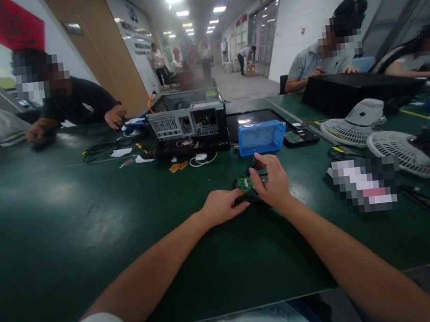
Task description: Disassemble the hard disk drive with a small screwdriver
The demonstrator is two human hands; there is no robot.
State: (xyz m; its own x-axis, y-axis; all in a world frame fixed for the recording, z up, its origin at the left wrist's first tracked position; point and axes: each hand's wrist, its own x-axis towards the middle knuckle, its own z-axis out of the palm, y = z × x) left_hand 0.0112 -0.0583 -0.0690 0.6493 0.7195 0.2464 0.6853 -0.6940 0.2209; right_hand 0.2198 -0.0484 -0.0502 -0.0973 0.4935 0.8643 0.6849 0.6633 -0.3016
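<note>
A small device with a green circuit board (245,183) and dark edges lies on the green table (128,216), between my hands. My left hand (223,206) grips its left edge between thumb and fingers. Over its right side, my right hand (273,181) is curled with thumb and index finger near each other, around a dark part at the top that is too small to make out. The fingers cover much of the device's right half. Just beyond my hands stands a blue plastic bin (262,137), tipped on its side.
An opened computer case (187,120) stands at the back centre, with a black flat panel (249,119) beside it. White fan parts (350,129), cables and a black box (357,92) lie to the right. People sit across the table on both sides.
</note>
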